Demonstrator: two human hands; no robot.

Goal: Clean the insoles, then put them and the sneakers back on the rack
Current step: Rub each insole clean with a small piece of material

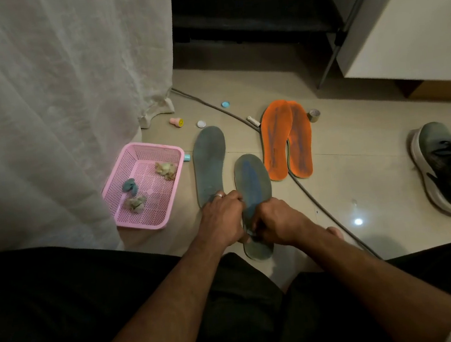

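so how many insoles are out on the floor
4: two grey ones, one beside the pink basket, one under both hands; two orange, and, overlapping beyond them.

A glossy sheen is being shown by the smooth tile floor (359, 172), where a lamp is being mirrored. Matt, foam-like faces are being presented by the grey insoles (209, 164), and a duller, scuffed finish by the orange insoles (285, 138). Perforated, shiny plastic is being seen in the pink basket (129, 221). Thin, crinkled cloth is being seen in the white curtain (55, 91). Knitted mesh is being shown by the sneakers (449, 168).
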